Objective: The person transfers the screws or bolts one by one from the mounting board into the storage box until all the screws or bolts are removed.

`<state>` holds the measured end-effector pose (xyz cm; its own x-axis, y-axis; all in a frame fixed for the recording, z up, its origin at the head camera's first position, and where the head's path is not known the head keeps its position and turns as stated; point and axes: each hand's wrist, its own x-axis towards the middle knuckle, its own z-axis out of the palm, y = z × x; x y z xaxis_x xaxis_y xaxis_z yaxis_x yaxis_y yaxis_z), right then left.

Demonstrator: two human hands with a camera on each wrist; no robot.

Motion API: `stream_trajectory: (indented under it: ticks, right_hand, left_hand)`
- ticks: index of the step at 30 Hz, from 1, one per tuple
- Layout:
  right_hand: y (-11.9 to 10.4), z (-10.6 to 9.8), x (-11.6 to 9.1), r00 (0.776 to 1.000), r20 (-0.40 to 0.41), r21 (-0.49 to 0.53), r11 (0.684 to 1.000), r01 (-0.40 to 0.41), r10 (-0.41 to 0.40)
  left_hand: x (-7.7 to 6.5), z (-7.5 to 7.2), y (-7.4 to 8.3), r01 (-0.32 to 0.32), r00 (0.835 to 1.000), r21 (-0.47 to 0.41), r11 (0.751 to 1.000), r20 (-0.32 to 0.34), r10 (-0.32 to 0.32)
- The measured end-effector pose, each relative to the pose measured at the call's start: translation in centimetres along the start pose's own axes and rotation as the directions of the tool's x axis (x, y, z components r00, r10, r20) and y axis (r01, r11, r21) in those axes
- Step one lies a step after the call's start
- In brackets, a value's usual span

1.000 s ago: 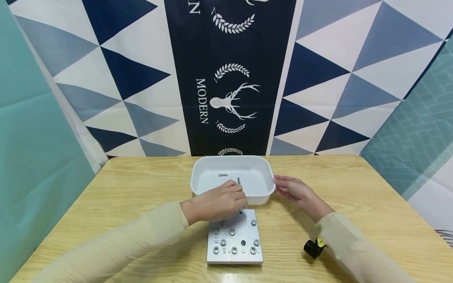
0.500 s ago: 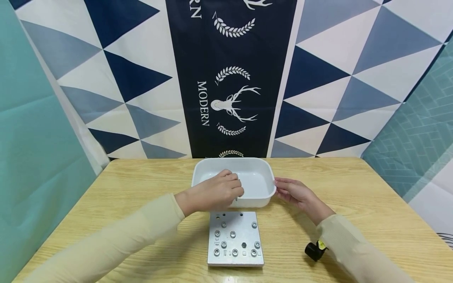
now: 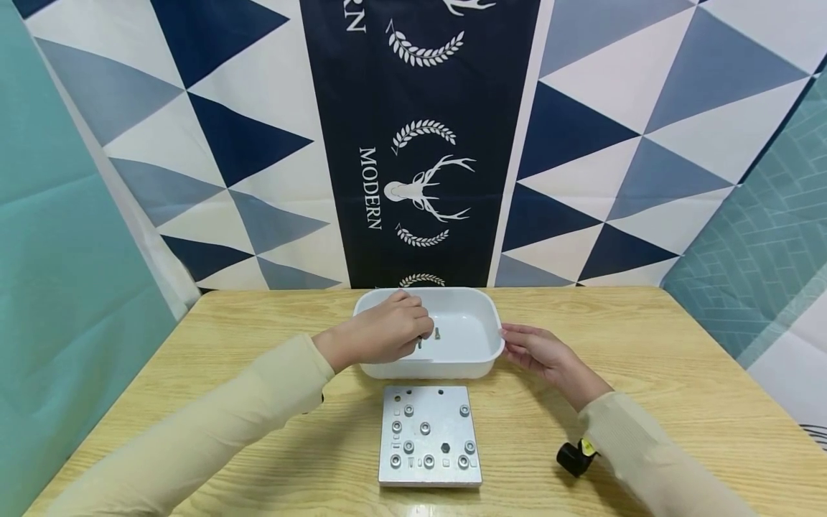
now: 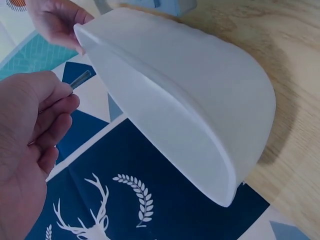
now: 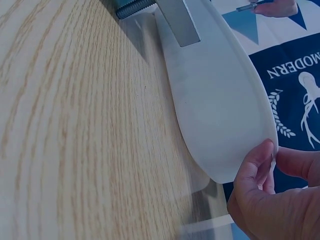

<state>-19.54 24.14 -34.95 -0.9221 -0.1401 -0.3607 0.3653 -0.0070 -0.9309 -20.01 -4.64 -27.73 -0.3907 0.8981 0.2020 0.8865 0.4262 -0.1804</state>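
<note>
My left hand (image 3: pixel 390 327) is over the left part of the white plastic tray (image 3: pixel 413 370). Between its thumb and fingers it pinches a small metal bolt (image 4: pixel 81 79), whose end sticks out past the fingertips. One more bolt (image 3: pixel 437 333) lies on the tray floor, just right of that hand. My right hand (image 3: pixel 536 350) grips the tray's right end, thumb on the outer wall and fingers at the rim, as the right wrist view shows. In front of the tray lies a silver metal plate (image 3: pixel 439 409) with several socket-head bolts standing in its holes.
A black cylindrical object with a yellow label (image 3: pixel 575 458) is beside my right sleeve. Under the plate's edge a threaded bolt end (image 5: pixel 136 9) protrudes in the right wrist view. The wooden table (image 3: pixel 258 337) ends at a patterned cloth backdrop (image 3: pixel 413 143).
My left hand has moved from the plate's back edge up and left over the tray, uncovering holes at the back of the plate. My right hand has stayed on the tray rim.
</note>
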Motion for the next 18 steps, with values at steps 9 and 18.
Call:
stream_trajectory:
  ticks: [9, 18]
  right_hand:
    - [0.1, -0.1, 0.0, 1.000, 0.019, 0.019, 1.000, 0.013, -0.013]
    - [0.3, -0.1, 0.0, 0.999, 0.034, 0.055, 0.998, 0.023, -0.025]
  left_hand:
    - [0.3, 0.0, -1.6, 0.056, 0.998, -0.037, 0.998, -0.003, -0.056]
    - [1.3, 0.2, -3.6, 0.151, 0.987, -0.082, 0.985, 0.062, -0.146]
